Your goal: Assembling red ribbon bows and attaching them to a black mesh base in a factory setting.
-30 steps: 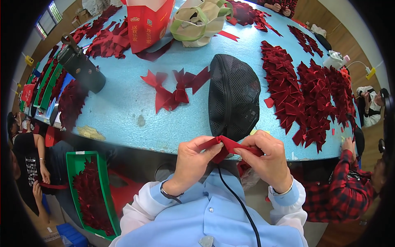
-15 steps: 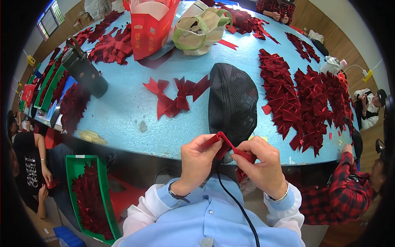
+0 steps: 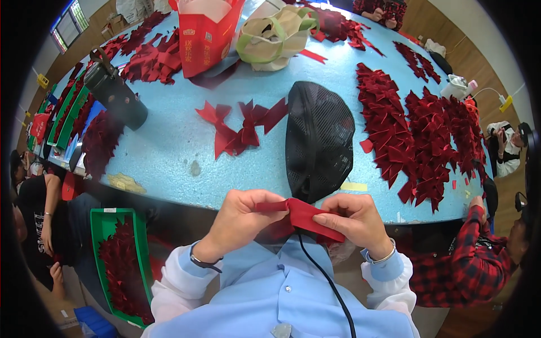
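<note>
Between my hands, just off the near table edge, is a dark red ribbon (image 3: 309, 216), partly folded. My left hand (image 3: 239, 221) pinches its left end, which stands out as a narrow folded strip. With thumb on top and fingers beneath, my right hand (image 3: 355, 219) grips the wider right part. Just beyond the ribbon lies a black mesh bag (image 3: 318, 141); a black cord (image 3: 324, 270) runs below the ribbon over my lap. Left of the mesh bag, a few red ribbon bows (image 3: 242, 128) rest on the blue table (image 3: 169, 163).
Rows of red bows (image 3: 386, 124) cover the table's right side. A dark green bottle (image 3: 115, 90), a red paper bag (image 3: 205, 39) and a cream bag (image 3: 276, 39) stand farther back. At lower left is a green crate (image 3: 141, 265) of red pieces. Co-workers sit on both sides.
My hands have moved apart, the left one toward the left, and the ribbon is spread wider and flatter between them. At left, a co-worker's arm has shifted.
</note>
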A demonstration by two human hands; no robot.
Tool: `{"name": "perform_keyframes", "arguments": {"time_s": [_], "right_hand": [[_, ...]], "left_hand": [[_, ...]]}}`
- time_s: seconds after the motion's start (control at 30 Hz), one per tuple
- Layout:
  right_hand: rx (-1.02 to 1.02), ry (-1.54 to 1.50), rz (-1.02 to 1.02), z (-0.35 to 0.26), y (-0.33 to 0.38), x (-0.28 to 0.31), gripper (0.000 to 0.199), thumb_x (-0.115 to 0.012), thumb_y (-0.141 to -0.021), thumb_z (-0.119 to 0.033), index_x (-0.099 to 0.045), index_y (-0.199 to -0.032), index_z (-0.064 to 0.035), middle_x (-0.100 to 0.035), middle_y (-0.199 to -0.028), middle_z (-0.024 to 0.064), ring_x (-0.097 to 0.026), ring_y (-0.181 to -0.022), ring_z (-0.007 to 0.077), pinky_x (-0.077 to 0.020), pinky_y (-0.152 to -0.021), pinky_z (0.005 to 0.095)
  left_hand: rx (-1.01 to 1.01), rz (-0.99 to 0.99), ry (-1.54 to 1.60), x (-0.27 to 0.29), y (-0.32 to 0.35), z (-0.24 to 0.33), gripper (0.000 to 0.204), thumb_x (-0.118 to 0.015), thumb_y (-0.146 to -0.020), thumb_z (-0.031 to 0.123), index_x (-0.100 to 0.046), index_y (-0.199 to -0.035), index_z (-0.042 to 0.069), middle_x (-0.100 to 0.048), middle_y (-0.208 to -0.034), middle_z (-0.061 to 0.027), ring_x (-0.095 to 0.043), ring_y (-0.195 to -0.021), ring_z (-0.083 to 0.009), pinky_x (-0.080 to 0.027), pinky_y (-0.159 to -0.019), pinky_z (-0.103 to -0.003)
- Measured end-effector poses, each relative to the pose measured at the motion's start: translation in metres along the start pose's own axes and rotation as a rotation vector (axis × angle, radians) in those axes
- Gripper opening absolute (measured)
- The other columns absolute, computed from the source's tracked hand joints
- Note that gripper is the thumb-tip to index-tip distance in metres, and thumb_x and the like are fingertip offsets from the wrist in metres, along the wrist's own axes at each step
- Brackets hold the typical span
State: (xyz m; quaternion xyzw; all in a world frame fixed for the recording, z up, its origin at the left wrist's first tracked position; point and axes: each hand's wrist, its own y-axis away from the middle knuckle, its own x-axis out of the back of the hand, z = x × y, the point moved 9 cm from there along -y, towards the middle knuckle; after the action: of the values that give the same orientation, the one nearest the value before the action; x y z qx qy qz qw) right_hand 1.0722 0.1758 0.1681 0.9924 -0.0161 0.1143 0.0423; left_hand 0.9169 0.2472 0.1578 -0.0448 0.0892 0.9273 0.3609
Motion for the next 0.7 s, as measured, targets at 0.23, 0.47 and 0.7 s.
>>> {"name": "perform_keyframes", "arguments": {"time_s": [0.23,0.47,0.7], "right_hand": [[0.028,-0.029,-0.173,-0.008,-0.032,-0.061,0.007,-0.069,-0.079,-0.003,-0.064,-0.081,0.001,-0.061,-0.07,0.001,-0.054,-0.062,0.0045,-0.043,-0.056,0.0184],[0.102,0.058,-0.248,-0.019,-0.087,-0.127,0.007,-0.067,-0.079,0.0,-0.063,-0.083,0.0025,-0.061,-0.073,0.0036,-0.056,-0.065,0.0081,-0.0457,-0.059,0.0222],[0.35,0.348,-0.169,-0.004,-0.118,-0.158,0.009,-0.064,-0.077,0.002,-0.061,-0.086,0.0025,-0.059,-0.078,0.0117,-0.06,-0.072,0.0211,-0.0481,-0.06,0.0286]], "left_hand": [[0.053,0.122,-0.134,0.076,0.03,-0.004,0.013,-0.066,-0.078,-0.005,-0.068,-0.091,-0.004,-0.067,-0.081,-0.0045,-0.061,-0.075,-0.0081,-0.049,-0.069,-0.021],[-0.036,0.236,-0.256,0.167,0.047,-0.007,0.015,-0.067,-0.077,-0.005,-0.069,-0.092,-0.002,-0.068,-0.083,-0.0039,-0.061,-0.078,-0.008,-0.049,-0.071,-0.021],[-0.086,0.243,-0.322,0.215,0.042,-0.021,0.029,-0.055,-0.072,-0.014,-0.069,-0.092,0.0,-0.068,-0.084,-0.0032,-0.06,-0.08,-0.0075,-0.048,-0.072,-0.021]]}}
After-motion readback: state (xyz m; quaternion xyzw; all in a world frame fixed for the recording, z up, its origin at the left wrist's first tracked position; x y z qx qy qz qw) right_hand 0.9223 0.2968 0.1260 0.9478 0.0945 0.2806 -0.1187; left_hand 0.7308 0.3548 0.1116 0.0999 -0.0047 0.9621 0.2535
